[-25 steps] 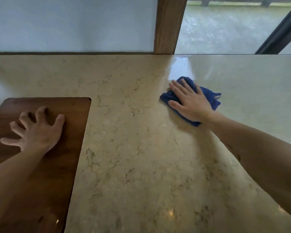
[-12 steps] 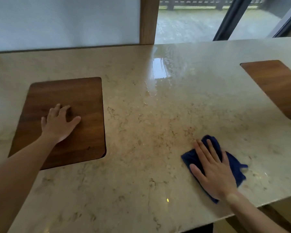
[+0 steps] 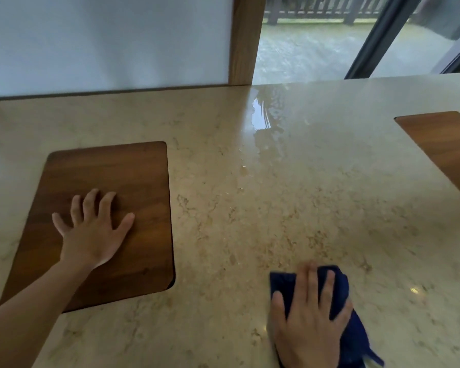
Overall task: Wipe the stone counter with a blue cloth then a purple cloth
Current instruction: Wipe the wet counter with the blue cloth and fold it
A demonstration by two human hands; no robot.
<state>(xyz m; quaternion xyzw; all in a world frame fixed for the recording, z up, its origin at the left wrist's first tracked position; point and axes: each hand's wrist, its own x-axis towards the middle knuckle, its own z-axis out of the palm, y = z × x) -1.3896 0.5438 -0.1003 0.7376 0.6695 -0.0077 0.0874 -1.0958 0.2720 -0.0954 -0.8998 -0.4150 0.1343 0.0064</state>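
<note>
The beige stone counter (image 3: 290,208) fills the view, glossy and veined. A crumpled dark blue cloth (image 3: 343,293) lies on it near the front edge, low right. My right hand (image 3: 308,320) presses flat on that cloth with straight, spread fingers. My left hand (image 3: 93,229) rests palm down, fingers spread, on a dark wooden inset panel (image 3: 112,176) at the left. No purple cloth is in view.
A second wooden inset panel (image 3: 441,144) sits at the right edge. A white wall panel (image 3: 104,41) and a wooden post (image 3: 246,38) rise behind the counter. Right of the post, a window (image 3: 316,43) shows wet ground and a railing.
My right hand has drawn the blue cloth from the far side of the counter back toward the near edge. The view tilted and shifted; my left hand stayed on the wooden panel.
</note>
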